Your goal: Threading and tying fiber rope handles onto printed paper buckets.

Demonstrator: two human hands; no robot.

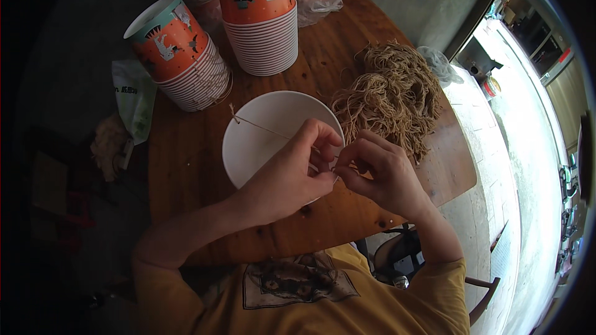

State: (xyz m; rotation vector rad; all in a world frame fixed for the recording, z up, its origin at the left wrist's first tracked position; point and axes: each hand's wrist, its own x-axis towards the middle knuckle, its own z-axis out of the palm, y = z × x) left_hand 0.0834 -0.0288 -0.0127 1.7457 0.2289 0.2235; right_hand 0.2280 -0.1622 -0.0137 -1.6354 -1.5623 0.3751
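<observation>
White tub (251,149) near the worktop's (329,223) front edge seems light, best rim-held, as left hand (292,170) and right hand (383,170) fingers pinch twine (264,128).

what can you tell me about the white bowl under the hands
The white bowl is round, smooth and plain inside, paper or plastic by its look. It sits open side up on the wooden table. A thin tan cord, knotted near its far end, runs across its mouth to the left hand. That hand hides part of it; whether they touch is unclear.
</observation>
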